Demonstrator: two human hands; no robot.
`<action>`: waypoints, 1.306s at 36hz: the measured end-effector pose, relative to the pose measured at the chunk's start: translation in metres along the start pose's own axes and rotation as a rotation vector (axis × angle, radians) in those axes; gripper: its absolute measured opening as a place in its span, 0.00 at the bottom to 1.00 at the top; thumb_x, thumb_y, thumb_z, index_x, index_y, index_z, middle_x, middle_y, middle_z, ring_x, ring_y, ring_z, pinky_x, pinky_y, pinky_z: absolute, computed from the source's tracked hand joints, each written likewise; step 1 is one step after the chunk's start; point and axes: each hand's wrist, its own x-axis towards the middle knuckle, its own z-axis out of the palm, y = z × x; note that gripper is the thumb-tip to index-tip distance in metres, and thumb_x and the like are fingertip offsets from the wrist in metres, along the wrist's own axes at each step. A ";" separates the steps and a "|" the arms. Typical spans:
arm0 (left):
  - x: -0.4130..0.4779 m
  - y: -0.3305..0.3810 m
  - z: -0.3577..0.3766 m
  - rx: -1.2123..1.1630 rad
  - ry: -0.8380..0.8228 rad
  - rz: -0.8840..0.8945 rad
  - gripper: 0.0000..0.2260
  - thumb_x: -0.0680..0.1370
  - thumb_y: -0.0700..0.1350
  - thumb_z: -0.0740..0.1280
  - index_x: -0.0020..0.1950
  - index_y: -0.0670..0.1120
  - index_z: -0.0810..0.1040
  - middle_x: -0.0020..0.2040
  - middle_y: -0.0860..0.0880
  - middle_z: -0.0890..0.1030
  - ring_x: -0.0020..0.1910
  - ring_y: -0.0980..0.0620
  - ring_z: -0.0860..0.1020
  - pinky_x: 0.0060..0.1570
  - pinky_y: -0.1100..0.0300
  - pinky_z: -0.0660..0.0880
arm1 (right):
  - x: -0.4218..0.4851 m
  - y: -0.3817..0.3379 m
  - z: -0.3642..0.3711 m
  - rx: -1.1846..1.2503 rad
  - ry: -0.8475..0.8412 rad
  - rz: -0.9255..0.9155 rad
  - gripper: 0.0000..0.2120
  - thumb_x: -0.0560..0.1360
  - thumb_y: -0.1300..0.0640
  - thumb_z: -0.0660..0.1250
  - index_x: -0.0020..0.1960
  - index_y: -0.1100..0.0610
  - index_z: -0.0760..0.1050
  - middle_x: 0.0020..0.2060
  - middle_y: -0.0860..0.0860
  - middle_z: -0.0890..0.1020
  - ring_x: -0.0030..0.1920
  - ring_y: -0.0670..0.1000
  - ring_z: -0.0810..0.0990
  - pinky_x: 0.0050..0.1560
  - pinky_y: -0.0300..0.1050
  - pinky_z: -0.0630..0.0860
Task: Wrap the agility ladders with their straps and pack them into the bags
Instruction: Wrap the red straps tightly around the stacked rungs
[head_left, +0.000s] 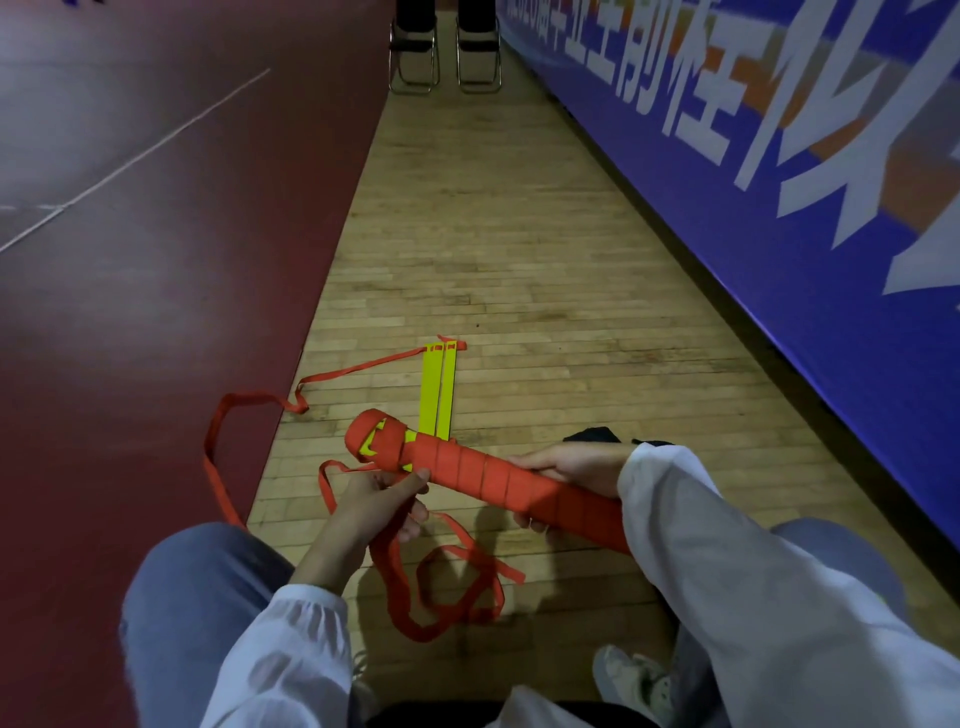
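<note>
Wooden gym floor (519, 234) runs beside a red mat (130, 312). Loose strap (387, 561) still trails between your knees, so the wrapping looks unfinished. Your left hand (382, 499) pinches that strap under the bundle (483, 470), which you hold above the floor, mostly bound. Two rungs (439, 389) lie flat beyond it, unwrapped. Your right hand (576, 465) grips the bundle's other end. A dark bag (592, 434) lies behind it; packing seems yet to start.
</note>
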 end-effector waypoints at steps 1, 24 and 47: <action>0.001 0.000 0.001 -0.013 -0.002 -0.016 0.11 0.79 0.44 0.66 0.48 0.34 0.76 0.28 0.42 0.78 0.20 0.51 0.74 0.20 0.64 0.71 | 0.003 0.002 -0.004 -0.029 -0.013 -0.016 0.28 0.82 0.40 0.52 0.71 0.60 0.65 0.46 0.58 0.83 0.43 0.53 0.83 0.44 0.47 0.80; 0.001 0.008 0.024 0.079 0.076 0.013 0.18 0.79 0.53 0.65 0.44 0.36 0.76 0.23 0.45 0.74 0.17 0.53 0.70 0.19 0.66 0.66 | -0.013 -0.007 0.019 -0.317 0.264 -0.139 0.20 0.82 0.45 0.56 0.55 0.61 0.74 0.35 0.51 0.78 0.30 0.43 0.77 0.31 0.32 0.74; -0.001 -0.003 0.017 0.053 0.039 0.048 0.13 0.80 0.45 0.65 0.41 0.36 0.75 0.23 0.46 0.74 0.17 0.54 0.69 0.18 0.65 0.65 | -0.004 0.025 -0.001 0.011 -0.117 -0.002 0.23 0.78 0.37 0.57 0.58 0.56 0.73 0.45 0.51 0.79 0.40 0.46 0.78 0.41 0.36 0.76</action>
